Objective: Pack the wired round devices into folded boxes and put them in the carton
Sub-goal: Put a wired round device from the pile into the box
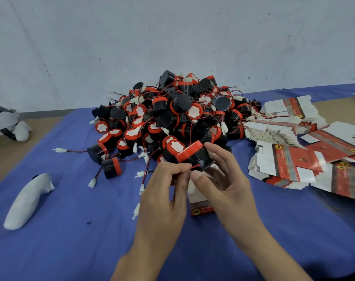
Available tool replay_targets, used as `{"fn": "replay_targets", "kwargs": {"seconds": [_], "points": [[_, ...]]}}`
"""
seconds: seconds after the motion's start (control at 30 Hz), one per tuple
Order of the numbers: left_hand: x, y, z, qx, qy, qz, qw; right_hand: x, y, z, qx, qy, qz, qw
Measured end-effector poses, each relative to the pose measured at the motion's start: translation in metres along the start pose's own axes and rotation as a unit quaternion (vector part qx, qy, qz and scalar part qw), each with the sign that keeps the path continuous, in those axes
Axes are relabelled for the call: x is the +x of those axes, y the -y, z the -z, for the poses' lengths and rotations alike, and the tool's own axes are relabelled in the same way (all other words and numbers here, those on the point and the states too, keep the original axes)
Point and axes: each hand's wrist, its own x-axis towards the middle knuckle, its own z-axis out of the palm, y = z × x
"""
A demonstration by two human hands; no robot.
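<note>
Pinching the red wire (195, 166), the left hand (162, 191) touches the right hand (225, 179), curled round a round device (193, 154) above a folded box (201, 206); device pile (178, 110) just behind, flat boxes (294, 159) right, white controller (28, 201) left

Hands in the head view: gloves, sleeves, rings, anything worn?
Nothing worn. The left hand and right hand are bare: no gloves, rings, watch or bands. The nails that show look plain. Both forearms are bare down to the frame edge, so no sleeve shows. No cables or markings on them.
</note>
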Motion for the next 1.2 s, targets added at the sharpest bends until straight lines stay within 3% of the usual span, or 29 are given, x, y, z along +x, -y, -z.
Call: {"fn": "replay_targets", "kwargs": {"seconds": [0.37, 0.7, 0.9, 1.07, 1.2], "points": [[0.000, 0.002, 0.003, -0.017, 0.021, 0.052, 0.998, 0.003, 0.000, -0.005, 0.075, -0.026, -0.059, 0.995], [0.003, -0.008, 0.003, -0.103, 0.001, 0.109, 0.989, 0.005, 0.004, -0.008, 0.202, -0.015, -0.120, 0.972], [0.004, -0.002, 0.007, -0.183, -0.008, 0.200, 0.962, 0.009, 0.018, -0.003, 0.233, -0.004, -0.138, 0.963], [0.008, 0.006, 0.017, -0.162, 0.071, 0.186, 0.966, 0.008, 0.019, 0.005, 0.232, -0.007, -0.153, 0.961], [0.008, 0.007, 0.021, -0.298, 0.165, 0.255, 0.905, 0.010, 0.023, 0.009, 0.263, 0.004, -0.172, 0.949]]}}
